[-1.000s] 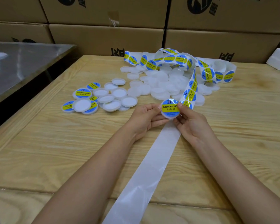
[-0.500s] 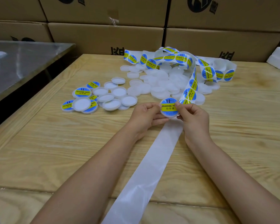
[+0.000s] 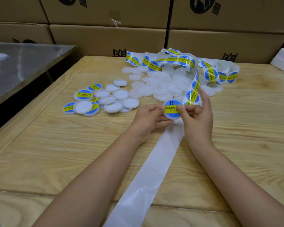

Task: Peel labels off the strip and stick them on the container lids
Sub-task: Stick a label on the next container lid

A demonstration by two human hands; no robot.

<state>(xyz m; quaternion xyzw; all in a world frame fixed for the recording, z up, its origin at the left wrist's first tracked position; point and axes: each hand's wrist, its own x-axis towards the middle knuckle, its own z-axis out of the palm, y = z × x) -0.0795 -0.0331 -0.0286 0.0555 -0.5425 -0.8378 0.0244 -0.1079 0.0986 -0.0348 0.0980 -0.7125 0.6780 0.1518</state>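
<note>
Blue-and-yellow label (image 3: 170, 108) is on the white lid (image 3: 172, 117), which is held up just above the wooden table (image 3: 56, 145). The left hand (image 3: 147, 117) grips the lid's left edge, fingers curled beneath. The right hand (image 3: 197, 117) pinches the other side, thumb flat on the label and forefinger lifted and blurred.

The best move now is to rub from the middle outwards while the left hand holds the lid steady, so no bubble or lifted edge is left near the rim.

The thumb covers the label's right side, so it may not be fully stuck down there; I can't tell. The label strip (image 3: 193, 89) drops behind the right hand, hiding its next label. The bare backing (image 3: 154, 161) runs off the bottom edge. The plain lids (image 3: 161, 86) blur into one pale heap.
</note>
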